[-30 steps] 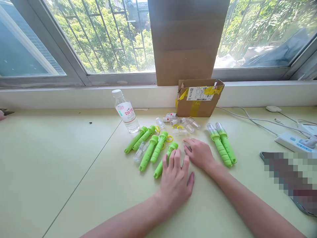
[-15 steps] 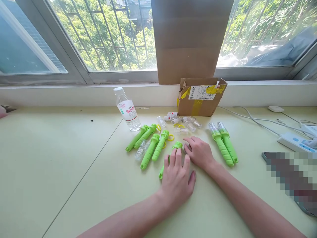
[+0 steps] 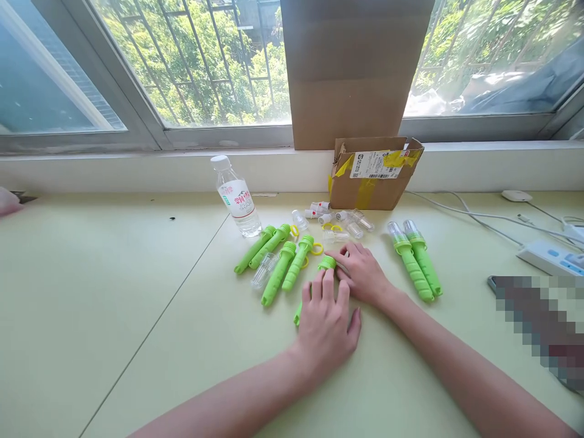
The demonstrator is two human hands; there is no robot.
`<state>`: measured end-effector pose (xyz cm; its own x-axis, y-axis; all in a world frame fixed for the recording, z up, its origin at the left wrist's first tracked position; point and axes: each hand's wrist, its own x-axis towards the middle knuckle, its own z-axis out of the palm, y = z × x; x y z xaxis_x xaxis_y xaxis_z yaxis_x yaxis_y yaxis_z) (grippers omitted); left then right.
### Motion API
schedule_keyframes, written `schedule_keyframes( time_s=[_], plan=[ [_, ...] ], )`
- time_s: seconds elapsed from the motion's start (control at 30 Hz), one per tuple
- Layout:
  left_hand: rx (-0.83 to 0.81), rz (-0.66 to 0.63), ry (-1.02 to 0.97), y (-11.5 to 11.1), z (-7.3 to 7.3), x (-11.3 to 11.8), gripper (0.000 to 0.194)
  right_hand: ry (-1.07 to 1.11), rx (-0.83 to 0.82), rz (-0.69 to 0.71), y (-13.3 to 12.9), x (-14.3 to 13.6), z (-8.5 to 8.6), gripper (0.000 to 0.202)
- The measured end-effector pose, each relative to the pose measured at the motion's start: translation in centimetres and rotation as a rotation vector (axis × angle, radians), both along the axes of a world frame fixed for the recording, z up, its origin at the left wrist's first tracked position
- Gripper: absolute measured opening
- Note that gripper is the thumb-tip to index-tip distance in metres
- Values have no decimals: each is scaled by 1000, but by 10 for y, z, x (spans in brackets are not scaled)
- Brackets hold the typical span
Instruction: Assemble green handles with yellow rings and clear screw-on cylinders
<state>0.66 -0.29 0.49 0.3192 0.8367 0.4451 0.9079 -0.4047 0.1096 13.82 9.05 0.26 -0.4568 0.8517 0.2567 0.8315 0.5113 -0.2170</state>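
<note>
My left hand point(image 3: 325, 325) lies over a green tube point(image 3: 327, 263), its fingers curled across it and its thumb apart at the right. The threaded top and a bit of the lower end show; the middle is hidden. My right hand point(image 3: 362, 275) is beside the threaded top, index finger stretched over toward it, thumb apart, with nothing seen in its grasp. Left of my hands lie several green tubes point(image 3: 278, 274) without caps and a clear cap point(image 3: 264, 271). Yellow rings point(image 3: 317, 249) and clear caps point(image 3: 352, 227) are scattered behind my hands.
Two green tubes with clear caps point(image 3: 416, 261) lie at the right. A water bottle point(image 3: 237, 198) and an open cardboard box point(image 3: 365, 191) stand at the back. White cables, a power strip point(image 3: 550, 257) and a partly blurred phone point(image 3: 493, 285) are farther right.
My right hand has moved slightly left, its index finger now at the threaded top of the green tube. The camera view has shifted a little. My left hand stays on the tube.
</note>
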Motion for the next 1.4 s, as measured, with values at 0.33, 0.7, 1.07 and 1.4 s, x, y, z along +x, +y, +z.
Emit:
schedule_keyframes(
  time_s=[0.33, 0.7, 1.07, 1.4],
  plan=[
    [-8, -18, -14, -2, 2, -3, 38, -35, -51, 25, 3, 1, -1, 53],
    [-13, -8, 23, -3, -2, -3, 41, -51, -2, 41, 6, -2, -3, 43],
    [-23, -7, 14, -3, -2, -4, 40, -4, 67, 50, 6, -2, -8, 24],
    [25, -27, 1, -3, -2, -6, 38, 111, 90, 28, 6, 0, -8, 39]
  ],
)
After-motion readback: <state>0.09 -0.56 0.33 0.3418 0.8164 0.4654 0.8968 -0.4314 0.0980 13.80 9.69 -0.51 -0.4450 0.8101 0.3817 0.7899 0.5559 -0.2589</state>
